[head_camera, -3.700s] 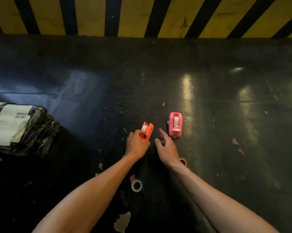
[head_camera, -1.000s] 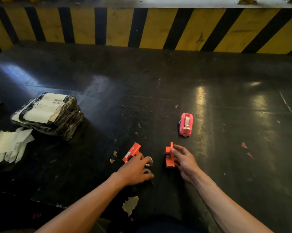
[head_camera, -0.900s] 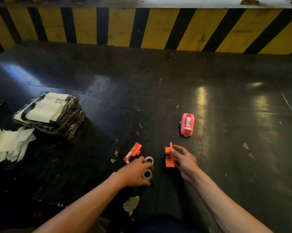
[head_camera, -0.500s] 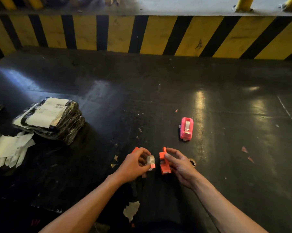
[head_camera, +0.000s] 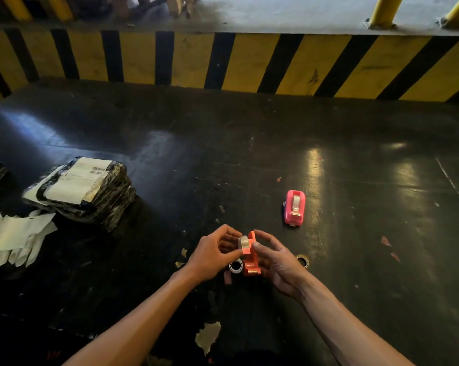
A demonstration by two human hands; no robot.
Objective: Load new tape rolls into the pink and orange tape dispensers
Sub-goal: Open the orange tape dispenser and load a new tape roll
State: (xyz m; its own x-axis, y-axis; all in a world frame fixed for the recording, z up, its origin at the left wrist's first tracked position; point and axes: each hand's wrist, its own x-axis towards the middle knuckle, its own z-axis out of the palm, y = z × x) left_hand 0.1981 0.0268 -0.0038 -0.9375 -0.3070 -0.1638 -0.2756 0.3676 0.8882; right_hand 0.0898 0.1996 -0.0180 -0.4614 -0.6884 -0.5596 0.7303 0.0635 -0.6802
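The orange tape dispenser (head_camera: 251,263) is split in two and held just above the dark floor. My right hand (head_camera: 278,262) grips its larger half. My left hand (head_camera: 212,254) pinches a clear tape roll (head_camera: 243,242) together with the smaller orange piece, pressed against the side of the half in my right hand. The pink tape dispenser (head_camera: 295,207) stands on the floor beyond my right hand, upright, with a roll of tape showing in its top. A white empty tape core (head_camera: 235,267) lies on the floor under my hands.
Another ring-shaped core (head_camera: 301,260) lies to the right of my right hand. A black-wrapped parcel with a white label (head_camera: 83,188) and loose white papers (head_camera: 17,239) sit at the left. A yellow-and-black striped wall (head_camera: 223,62) bounds the far side.
My left hand picked up the roll and the smaller orange piece from the floor and brought them to the orange half in my right hand. Both hands have risen slightly.
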